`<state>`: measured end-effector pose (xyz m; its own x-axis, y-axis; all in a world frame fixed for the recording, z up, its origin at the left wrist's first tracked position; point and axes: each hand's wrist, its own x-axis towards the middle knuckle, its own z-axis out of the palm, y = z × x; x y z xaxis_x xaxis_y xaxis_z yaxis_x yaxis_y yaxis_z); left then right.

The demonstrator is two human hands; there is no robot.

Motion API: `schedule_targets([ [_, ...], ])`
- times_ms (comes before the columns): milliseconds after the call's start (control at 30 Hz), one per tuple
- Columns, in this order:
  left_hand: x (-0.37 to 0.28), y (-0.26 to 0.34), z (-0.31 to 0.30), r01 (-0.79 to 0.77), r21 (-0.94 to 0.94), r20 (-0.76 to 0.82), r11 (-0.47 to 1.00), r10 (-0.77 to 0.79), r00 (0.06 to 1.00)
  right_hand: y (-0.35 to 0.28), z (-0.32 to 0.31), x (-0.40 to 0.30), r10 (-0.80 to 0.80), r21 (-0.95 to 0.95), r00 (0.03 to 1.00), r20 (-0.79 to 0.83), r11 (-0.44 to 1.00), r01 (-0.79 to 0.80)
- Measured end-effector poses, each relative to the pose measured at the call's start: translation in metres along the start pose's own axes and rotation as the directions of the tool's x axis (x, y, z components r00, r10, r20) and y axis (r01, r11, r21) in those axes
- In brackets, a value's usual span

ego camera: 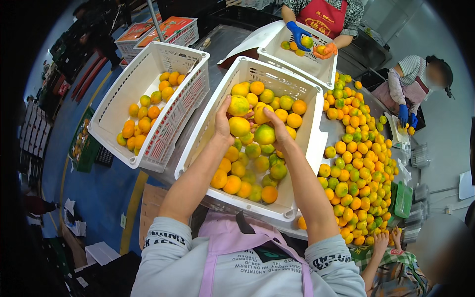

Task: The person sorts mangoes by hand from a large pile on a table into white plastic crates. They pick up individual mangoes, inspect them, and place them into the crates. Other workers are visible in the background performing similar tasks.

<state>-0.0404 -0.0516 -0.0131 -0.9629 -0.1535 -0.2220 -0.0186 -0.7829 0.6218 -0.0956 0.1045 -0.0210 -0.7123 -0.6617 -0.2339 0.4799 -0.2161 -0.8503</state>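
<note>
A white plastic crate (pixel 196 159) stands tilted across the view before me, with a layer of yellow, orange and greenish mandarins (pixel 237 169) in it. Over its middle, my left hand (pixel 224 124) holds two yellow-green mandarins (pixel 239 126), one above the other. My right hand (pixel 278 130) is closed around a greener mandarin (pixel 264 134) and a yellow one (pixel 261 115). The two hands are close together, and their fingertips are partly hidden behind the fruit. Beneath my forearms, more mandarins rest on the crate floor.
Left is another white crate (pixel 107 115) with mandarins. A gloved co-worker (pixel 323 16) handles fruit over a far crate (pixel 267 55). A large pile of mandarins (pixel 360 178) covers the metal table at right, where two other people work. Red-topped crates (pixel 167 31) stand behind.
</note>
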Motion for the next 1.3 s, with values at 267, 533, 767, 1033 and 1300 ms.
schedule_targets([
  [267, 0.003, 0.0, -0.011, 0.015, -0.036, 0.032, 0.999, -0.014, 0.999, -0.009, -0.003, -0.004, -0.038, 0.317, 0.999, -0.009, 0.948, 0.039],
  [533, -0.013, 0.003, 0.009, 0.302, -0.026, 0.095, 0.953, -0.298, 0.95, 0.009, -0.019, 0.014, -0.332, 0.155, 0.911, -0.245, 0.914, 0.375],
  [767, -0.019, -0.007, 0.02, 0.335, -0.078, 0.129, 0.939, -0.324, 0.937, 0.015, -0.014, 0.016, -0.574, -0.135, 0.8, -0.176, 0.819, 0.558],
  [1033, -0.013, -0.009, 0.014, 0.043, 0.078, 0.081, 0.996, -0.049, 0.996, 0.009, -0.014, 0.013, -0.261, 0.167, 0.926, -0.271, 0.935, 0.313],
  [1300, -0.014, -0.019, 0.016, -0.063, 0.316, 0.245, 0.947, -0.017, 0.969, -0.001, -0.011, 0.007, -0.045, 0.487, 0.953, -0.299, 0.852, 0.192],
])
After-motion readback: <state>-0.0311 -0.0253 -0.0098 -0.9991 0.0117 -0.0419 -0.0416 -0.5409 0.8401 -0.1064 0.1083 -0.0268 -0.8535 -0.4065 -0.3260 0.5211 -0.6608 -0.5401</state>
